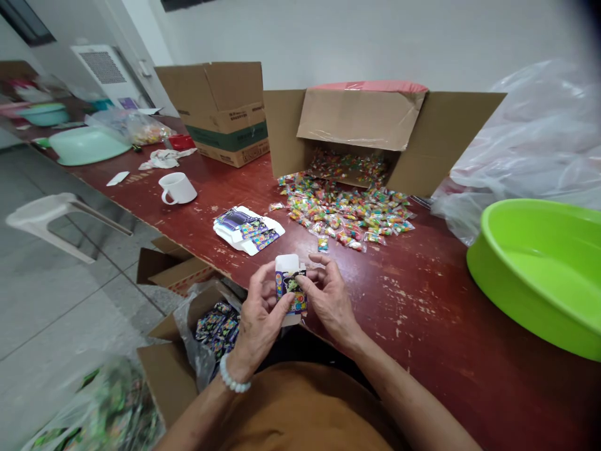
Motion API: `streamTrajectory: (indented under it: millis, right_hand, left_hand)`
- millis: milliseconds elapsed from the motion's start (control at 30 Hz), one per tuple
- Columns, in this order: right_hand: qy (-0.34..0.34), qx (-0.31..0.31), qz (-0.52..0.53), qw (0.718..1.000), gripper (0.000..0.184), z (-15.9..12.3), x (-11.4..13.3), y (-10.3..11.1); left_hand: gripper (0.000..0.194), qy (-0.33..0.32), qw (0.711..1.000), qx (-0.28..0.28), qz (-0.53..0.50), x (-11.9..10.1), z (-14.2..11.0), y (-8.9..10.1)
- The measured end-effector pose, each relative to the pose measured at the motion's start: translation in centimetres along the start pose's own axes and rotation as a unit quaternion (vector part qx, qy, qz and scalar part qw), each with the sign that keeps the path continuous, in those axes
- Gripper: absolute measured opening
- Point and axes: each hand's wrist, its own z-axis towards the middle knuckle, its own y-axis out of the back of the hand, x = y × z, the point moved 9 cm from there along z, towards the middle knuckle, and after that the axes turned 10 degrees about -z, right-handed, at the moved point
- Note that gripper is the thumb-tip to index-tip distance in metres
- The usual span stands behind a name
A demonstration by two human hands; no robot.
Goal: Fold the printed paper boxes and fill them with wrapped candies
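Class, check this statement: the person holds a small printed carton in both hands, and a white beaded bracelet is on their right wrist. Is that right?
Not quite: the white beaded bracelet is on the left wrist, not the right, as the head view shows. The rest stands: the left hand and right hand both hold the small printed carton.

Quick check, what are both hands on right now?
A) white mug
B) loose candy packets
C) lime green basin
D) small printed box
D: the left hand and right hand both grip the small printed box in front of the person, above the table edge, with its white end up.
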Motion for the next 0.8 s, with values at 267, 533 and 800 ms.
streamTrajectory:
  millis: [267,533,800]
  right_hand:
    - [0.047,0.074,-0.013,0.996,0.019,0.3,-0.6,-0.5]
    - [-0.004,0.187,0.002,0.982,0.039,1.9,-1.2,-1.0]
    - [0.164,0.140,-0.136,0.967,0.014,0.7,0.6,-0.4]
  left_hand:
    - [0.035,0.075,0.993,0.042,-0.083,1.6,0.5,-0.1]
    - [0.021,0.030,0.998,0.045,-0.045,1.6,0.6,0.2]
    - [0.047,0.246,0.949,0.081,-0.182,4.3,-0.8,-1.4]
